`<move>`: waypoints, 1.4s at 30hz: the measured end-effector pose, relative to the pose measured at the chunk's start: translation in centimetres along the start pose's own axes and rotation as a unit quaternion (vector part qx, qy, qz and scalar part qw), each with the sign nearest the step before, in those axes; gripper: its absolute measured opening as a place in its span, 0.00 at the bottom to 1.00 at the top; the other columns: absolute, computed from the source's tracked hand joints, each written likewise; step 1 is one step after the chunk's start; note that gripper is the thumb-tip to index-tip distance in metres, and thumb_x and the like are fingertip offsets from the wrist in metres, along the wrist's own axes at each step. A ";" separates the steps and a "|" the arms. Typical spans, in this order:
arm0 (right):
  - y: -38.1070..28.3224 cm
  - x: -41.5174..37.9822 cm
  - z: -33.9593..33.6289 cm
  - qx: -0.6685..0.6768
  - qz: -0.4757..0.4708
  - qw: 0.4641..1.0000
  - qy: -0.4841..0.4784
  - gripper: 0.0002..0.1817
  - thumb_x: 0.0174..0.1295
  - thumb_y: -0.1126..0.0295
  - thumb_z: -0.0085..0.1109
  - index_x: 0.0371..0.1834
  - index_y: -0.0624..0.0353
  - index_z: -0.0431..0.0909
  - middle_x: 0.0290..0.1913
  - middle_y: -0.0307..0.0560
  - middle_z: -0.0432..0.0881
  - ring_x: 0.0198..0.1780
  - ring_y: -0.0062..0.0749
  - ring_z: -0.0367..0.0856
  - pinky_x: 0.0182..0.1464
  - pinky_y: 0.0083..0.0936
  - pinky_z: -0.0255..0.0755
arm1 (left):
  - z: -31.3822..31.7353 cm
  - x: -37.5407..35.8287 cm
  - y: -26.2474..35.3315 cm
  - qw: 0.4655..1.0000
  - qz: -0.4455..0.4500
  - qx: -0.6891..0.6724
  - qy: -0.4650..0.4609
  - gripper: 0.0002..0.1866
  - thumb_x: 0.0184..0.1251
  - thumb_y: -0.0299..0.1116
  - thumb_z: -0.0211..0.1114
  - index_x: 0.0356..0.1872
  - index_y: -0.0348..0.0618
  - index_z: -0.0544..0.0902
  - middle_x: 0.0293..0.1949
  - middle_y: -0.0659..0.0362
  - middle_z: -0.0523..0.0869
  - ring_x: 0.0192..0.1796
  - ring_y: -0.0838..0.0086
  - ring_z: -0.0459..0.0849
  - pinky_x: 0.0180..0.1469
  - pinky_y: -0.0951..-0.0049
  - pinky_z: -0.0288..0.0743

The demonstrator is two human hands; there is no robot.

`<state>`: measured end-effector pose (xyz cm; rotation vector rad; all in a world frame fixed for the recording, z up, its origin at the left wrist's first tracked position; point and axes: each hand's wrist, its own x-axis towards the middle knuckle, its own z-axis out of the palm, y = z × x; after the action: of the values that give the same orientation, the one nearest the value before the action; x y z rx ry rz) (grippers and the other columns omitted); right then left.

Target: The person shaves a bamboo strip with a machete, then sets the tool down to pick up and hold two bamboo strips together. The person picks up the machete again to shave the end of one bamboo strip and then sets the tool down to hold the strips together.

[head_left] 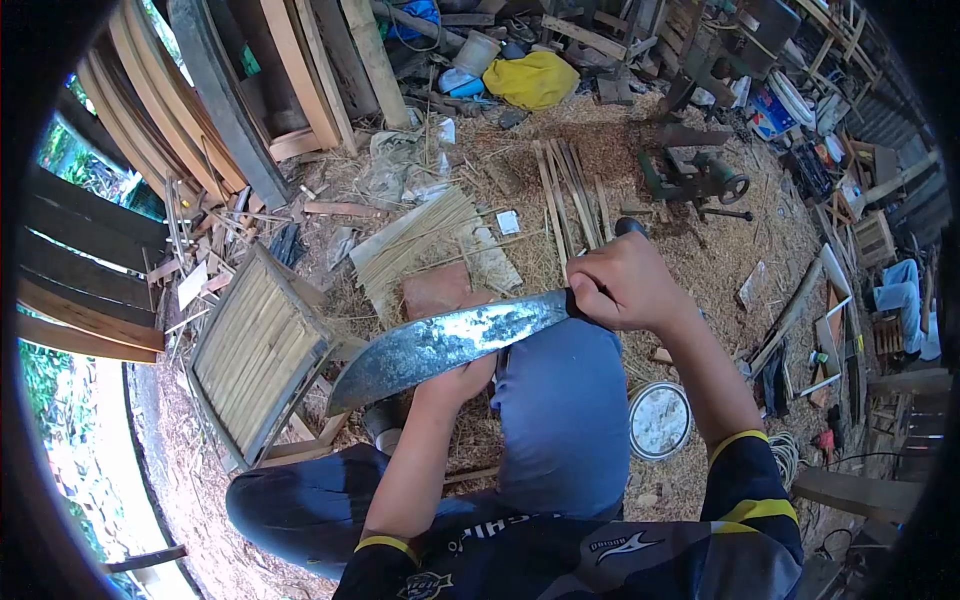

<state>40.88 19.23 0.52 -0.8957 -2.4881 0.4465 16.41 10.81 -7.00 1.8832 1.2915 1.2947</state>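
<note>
A broad machete (450, 345) with a worn, shiny blade reaches across the middle of the view, its tip toward the left. Its dark handle is wrapped in my right hand (622, 280), closed above my bent knee. My left hand (452, 385) is under the blade, beside the knee; the blade covers most of its fingers, and a small part shows above the upper edge. I cannot tell whether that hand holds anything. Left of it stands a tilted bamboo-slat stool (262, 360). Beyond the blade lies a reddish flat block (437, 288) beside a mat of thin bamboo strips (420, 245).
Shavings cover the ground. A round white-topped tin (660, 420) stands right of my knee. Farther off are long wooden strips (572, 195), a green metal vise (690, 175) and a yellow cloth (530, 80). Curved boards (225, 105) lean at the upper left.
</note>
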 end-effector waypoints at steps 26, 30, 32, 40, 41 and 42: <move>-0.6 -1.9 -1.7 -0.008 0.311 0.944 0.113 0.27 0.74 0.55 0.48 0.25 0.68 0.80 0.20 0.61 0.78 0.26 0.56 0.82 0.33 0.44 0.72 | -14.1 3.5 1.8 0.998 -0.033 0.028 0.038 0.18 0.86 0.38 0.48 0.50 0.37 0.85 0.44 0.55 0.79 0.48 0.70 0.78 0.55 0.69 0.72; -3.6 1.3 -3.6 0.120 0.364 0.914 0.134 0.29 0.76 0.51 0.50 0.28 0.69 0.80 0.16 0.48 0.77 0.24 0.33 0.82 0.29 0.34 0.71 | -19.1 3.0 3.4 0.995 -0.008 0.041 0.085 0.14 0.83 0.31 0.53 0.52 0.37 0.86 0.41 0.54 0.79 0.44 0.68 0.79 0.52 0.69 0.73; -5.6 3.3 -4.4 0.177 0.411 0.882 0.146 0.29 0.77 0.48 0.51 0.30 0.67 0.81 0.16 0.44 0.76 0.23 0.26 0.80 0.25 0.30 0.69 | -22.3 2.6 3.6 0.992 0.017 0.078 0.094 0.14 0.83 0.31 0.53 0.53 0.36 0.85 0.39 0.55 0.79 0.43 0.68 0.79 0.52 0.69 0.73; -12.4 11.3 -4.9 0.332 0.376 0.865 -0.021 0.32 0.75 0.38 0.46 0.32 0.60 0.77 0.16 0.35 0.71 0.13 0.19 0.65 0.16 0.19 0.59 | -29.0 0.2 1.4 0.953 -0.074 -0.125 0.264 0.12 0.80 0.35 0.62 0.52 0.35 0.83 0.35 0.65 0.84 0.37 0.86 0.80 0.40 0.79 0.75; -13.6 12.2 -4.6 0.350 0.379 0.856 -0.036 0.31 0.75 0.39 0.46 0.34 0.59 0.77 0.17 0.35 0.71 0.13 0.19 0.65 0.17 0.20 0.59 | -29.9 -0.1 1.1 0.954 -0.065 -0.123 0.266 0.12 0.79 0.36 0.63 0.51 0.36 0.82 0.36 0.64 0.85 0.37 0.84 0.81 0.38 0.79 0.76; -14.6 12.9 -4.1 0.389 0.376 0.840 -0.054 0.31 0.75 0.39 0.46 0.34 0.59 0.77 0.17 0.34 0.70 0.12 0.19 0.64 0.17 0.20 0.59 | -30.6 -0.3 1.1 0.950 -0.064 -0.132 0.277 0.13 0.80 0.36 0.62 0.52 0.37 0.83 0.36 0.64 0.85 0.37 0.84 0.82 0.39 0.78 0.78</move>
<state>26.69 17.60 14.34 -1.4332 -1.6294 1.6434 -10.81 7.05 6.48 1.2704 1.3831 1.8990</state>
